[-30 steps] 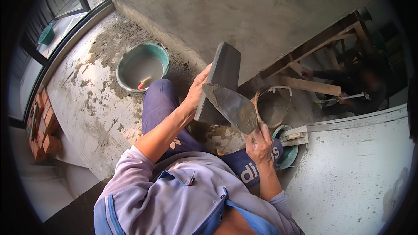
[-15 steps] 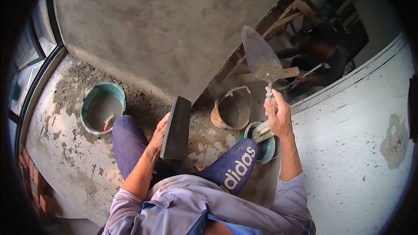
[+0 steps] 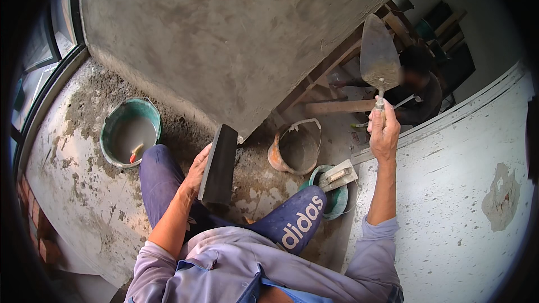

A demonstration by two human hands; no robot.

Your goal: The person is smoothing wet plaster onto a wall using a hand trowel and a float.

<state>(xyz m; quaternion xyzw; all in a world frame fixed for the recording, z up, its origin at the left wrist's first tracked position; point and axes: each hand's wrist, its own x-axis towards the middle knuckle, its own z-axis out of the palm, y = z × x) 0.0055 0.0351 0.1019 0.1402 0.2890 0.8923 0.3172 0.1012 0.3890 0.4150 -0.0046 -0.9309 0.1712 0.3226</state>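
My left hand (image 3: 197,169) is closed at the back of a dark rectangular plastering float (image 3: 219,164), its flat face turned to the right; the handle is hidden. Raised at the right, my right hand (image 3: 384,133) grips the handle of a pointed brick trowel (image 3: 379,47), its grey blade upward with mortar smeared near the neck. Ahead of me stands a grey plastered wall (image 3: 208,39), its lower corner just beyond the float. Below and left of the trowel, a pale float with a handle (image 3: 338,175) rests across a small green bucket (image 3: 336,205) beside my right knee.
A green bucket (image 3: 105,145) of murky water, with a red-tipped brush-like tool, sits at the left. An orange-rimmed mortar bucket (image 3: 275,158) stands near the wall corner. Another person (image 3: 424,92) crouches at upper right by wooden planks (image 3: 342,106). A white spattered surface (image 3: 443,207) fills the right.
My right hand has carried the trowel right and slightly up, uncovering the pale float on the small bucket. The dark float has shifted slightly left. The view has moved a little.
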